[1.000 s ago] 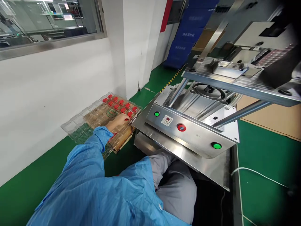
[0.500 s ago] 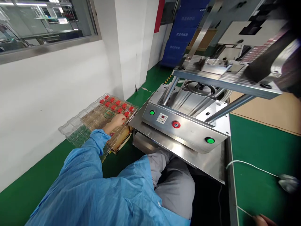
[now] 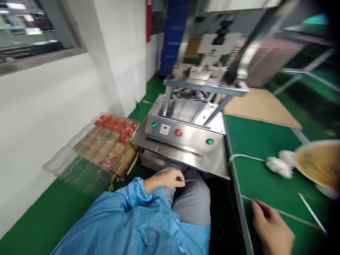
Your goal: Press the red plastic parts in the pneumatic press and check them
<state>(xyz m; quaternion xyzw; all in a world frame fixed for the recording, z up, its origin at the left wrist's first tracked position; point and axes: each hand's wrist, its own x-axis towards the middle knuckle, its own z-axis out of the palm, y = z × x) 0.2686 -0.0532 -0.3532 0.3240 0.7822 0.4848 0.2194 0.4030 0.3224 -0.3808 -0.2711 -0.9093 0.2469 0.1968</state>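
The left grip [image 3: 172, 178] hangs above the lap in grey trousers [image 3: 195, 198] with its fingers curled in; whether something small sits inside them cannot be told. The right grip [image 3: 275, 226] is bent loosely over the green desk [image 3: 255, 138], thumb near the forefinger, and no object shows clearly in it. If the left grip does hold a small part, slack fingers could drop it into the dark gap beside the legs. A sweep of the right forearm could push the thin white stick [image 3: 312, 212] or snag the white cable [image 3: 248, 156]. The steel machine [image 3: 172, 141] stands ahead, and a careless knock on its green button [image 3: 210, 141] might set it off. To the left, the clear tray [image 3: 63, 156] bears red pieces [image 3: 124, 139] at its far end, in two rows with a single one just nearer; its other pockets show none. It seems to overhang the brown box [image 3: 126, 161] beneath, so a sleeve pressing its outer end could tip it and jolt the pieces loose. At far right, a white-rimmed bowl [image 3: 320, 163] holds something orange-brown, too blurred to name.
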